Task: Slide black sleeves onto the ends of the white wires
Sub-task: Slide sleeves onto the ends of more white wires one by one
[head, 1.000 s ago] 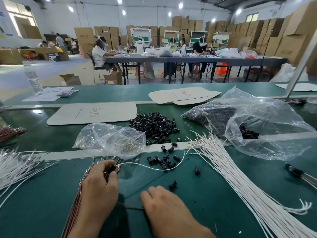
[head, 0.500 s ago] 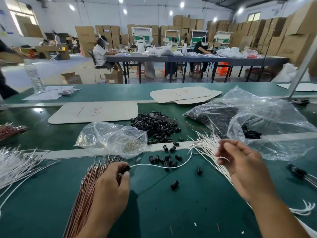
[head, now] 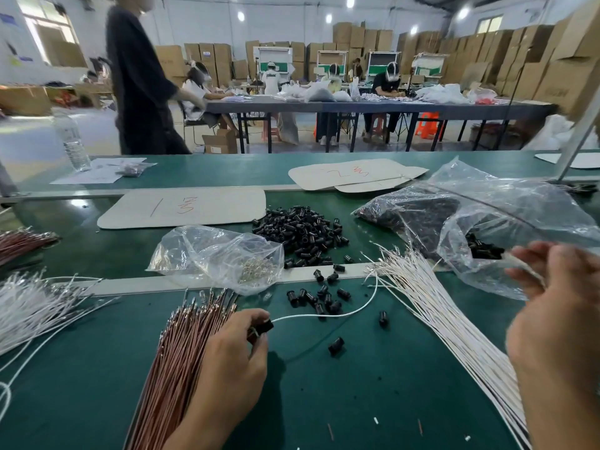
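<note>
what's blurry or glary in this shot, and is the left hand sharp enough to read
Head view: the right hand is smeared by motion, as is the passer-by in dark clothes; the left hand is sharp, pinching a black plastic sleeve; ceiling lights glare off the glossy green table; wide-angle lens bows the table's edges.

On the table, a pile of sleeves lies centre, loose sleeves nearer. A wire bundle fans to their right; behind it a large bag, seemingly holding more sleeves. A small bag lies left.
</note>
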A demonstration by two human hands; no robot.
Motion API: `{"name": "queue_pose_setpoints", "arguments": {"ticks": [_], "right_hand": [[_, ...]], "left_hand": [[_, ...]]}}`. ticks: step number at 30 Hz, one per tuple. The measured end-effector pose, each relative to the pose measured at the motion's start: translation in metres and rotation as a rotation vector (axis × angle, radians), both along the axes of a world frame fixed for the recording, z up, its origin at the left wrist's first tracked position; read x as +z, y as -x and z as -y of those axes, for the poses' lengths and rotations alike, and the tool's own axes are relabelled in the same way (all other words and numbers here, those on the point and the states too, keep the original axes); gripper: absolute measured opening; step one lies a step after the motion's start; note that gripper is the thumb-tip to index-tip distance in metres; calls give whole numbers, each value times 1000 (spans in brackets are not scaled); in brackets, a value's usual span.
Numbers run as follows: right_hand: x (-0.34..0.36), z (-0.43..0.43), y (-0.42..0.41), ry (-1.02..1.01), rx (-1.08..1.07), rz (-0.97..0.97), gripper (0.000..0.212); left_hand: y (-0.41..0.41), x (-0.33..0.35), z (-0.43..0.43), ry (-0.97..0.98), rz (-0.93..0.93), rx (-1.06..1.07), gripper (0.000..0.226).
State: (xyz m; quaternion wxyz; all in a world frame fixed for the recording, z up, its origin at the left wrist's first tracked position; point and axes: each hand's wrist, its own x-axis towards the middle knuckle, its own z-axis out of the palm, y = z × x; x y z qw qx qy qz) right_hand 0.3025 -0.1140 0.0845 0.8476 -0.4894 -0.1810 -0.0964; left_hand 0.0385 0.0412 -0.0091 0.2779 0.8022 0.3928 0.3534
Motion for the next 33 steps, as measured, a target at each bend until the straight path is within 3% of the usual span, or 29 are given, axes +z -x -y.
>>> {"name": "queue_pose_setpoints", "arguments": {"ticks": [5,8,11,14,16,21,33], "right_hand": [[-2,-1,-1,-49,-12,-16,10],[-8,1,4,34,-43,164,24],[-23,-8,23,408,-31,551,7],[-52,-32,53,798,281,813,18],[-74,-44,75,941,502,892,24],[-97,-58,93,945,575,831,11],[-97,-65,90,866,528,805,10]], "left_hand": [[0,-5,-2,-37,-17,-29,35],[-1,-5,-1,-34,-21,-51,37],[-2,-6,1,-36,-21,-87,38],[-4,-6,4,-26,-29,-120,36],[-5,-6,4,-21,-37,-140,33],[-8,-6,7,10,-47,-225,27],[-7,-6,7,44,7,-186,27]]}}
